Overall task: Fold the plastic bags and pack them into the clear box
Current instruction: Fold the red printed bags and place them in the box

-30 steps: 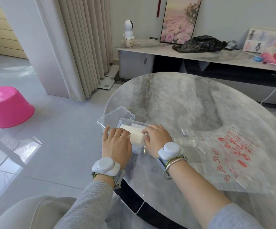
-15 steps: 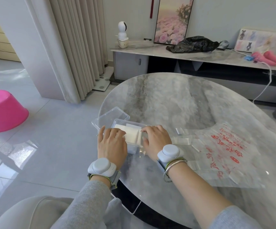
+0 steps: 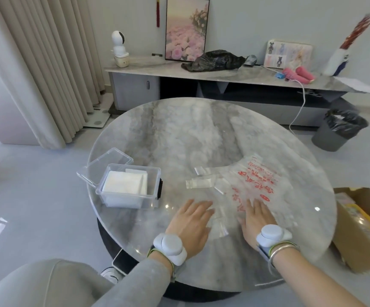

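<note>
Head view: right hand point(image 3: 256, 220) lies flat, fingers straight, on the plastic bag point(image 3: 266, 182), whose red print is unreadable. Left hand point(image 3: 190, 222) lies flat alongside. Clear box point(image 3: 152, 187), holding folded bags point(image 3: 123, 185), stands left of it.

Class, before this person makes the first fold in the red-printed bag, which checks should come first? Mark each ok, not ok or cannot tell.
1. Clear box open, lid swung back: ok.
2. Room in the box for another bag beside the folded bags: cannot tell.
3. Red-printed bag spread flat on the table: ok.
4. Right hand flat on that bag: ok.
5. Left hand on the bag's clear edge: cannot tell.
</note>
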`<state>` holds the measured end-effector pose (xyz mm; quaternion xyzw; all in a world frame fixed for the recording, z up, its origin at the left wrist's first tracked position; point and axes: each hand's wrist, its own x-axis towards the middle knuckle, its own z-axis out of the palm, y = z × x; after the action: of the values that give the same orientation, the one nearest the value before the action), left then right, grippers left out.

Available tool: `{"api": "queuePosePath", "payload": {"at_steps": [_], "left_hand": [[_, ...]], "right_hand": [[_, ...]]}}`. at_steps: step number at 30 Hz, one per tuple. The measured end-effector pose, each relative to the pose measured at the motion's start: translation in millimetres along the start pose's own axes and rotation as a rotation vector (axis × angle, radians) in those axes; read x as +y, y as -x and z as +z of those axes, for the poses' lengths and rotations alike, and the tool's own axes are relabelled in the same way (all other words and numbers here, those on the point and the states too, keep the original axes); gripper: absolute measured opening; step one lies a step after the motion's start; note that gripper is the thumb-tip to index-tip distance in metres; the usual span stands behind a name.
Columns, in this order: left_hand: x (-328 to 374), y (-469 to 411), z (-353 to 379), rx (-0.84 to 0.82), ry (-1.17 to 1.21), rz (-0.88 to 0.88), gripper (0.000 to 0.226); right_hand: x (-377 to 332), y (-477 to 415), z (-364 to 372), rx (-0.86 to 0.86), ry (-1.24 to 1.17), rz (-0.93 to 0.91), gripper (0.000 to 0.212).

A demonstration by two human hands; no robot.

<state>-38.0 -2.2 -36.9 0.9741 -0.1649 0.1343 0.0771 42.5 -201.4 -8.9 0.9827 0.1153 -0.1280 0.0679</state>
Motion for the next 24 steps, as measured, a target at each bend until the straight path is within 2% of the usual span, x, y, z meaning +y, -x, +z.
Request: {"api": "queuePosePath", "payload": {"at_steps": [3, 5, 9, 13, 17, 19, 22, 24], "left_hand": [[23.5, 0.3, 24.7, -0.238, -0.019, 0.11, 0.062], [23.4, 3.5, 39.2, -0.297, -0.06, 0.158, 0.063], [18.0, 5.0, 52.0, -0.259, -0.099, 0.211, 0.06], [8.7, 5.4, 45.0, -0.164, -0.094, 0.154, 0.053], [-5.4, 7.0, 36.6, -0.063, -0.091, 0.055, 0.043], [-9.0, 5.9, 34.4, -0.022, -0.087, 0.035, 0.037], [-9.1, 7.8, 32.4, -0.014, -0.07, 0.014, 0.037], [-4.9, 8.4, 28.5, -0.026, -0.03, 0.031, 0.04]], "right_hand": [[25.2, -1.6, 13.3, -0.035, 0.038, 0.074, 0.063], [32.7, 2.0, 19.6, -0.056, 0.054, 0.047, 0.063], [28.9, 22.4, 20.8, -0.056, 0.051, -0.049, 0.063], [3.0, 50.9, 16.4, 0.007, -0.003, -0.209, 0.069], [-7.1, 59.9, 2.4, 0.173, -0.174, -0.395, 0.053], [-4.1, 53.5, -1.0, 0.21, -0.204, -0.398, 0.059], [8.0, 36.2, 12.7, 0.142, -0.097, -0.311, 0.067], [12.9, 32.2, 22.7, 0.144, -0.091, -0.314, 0.068]]}}
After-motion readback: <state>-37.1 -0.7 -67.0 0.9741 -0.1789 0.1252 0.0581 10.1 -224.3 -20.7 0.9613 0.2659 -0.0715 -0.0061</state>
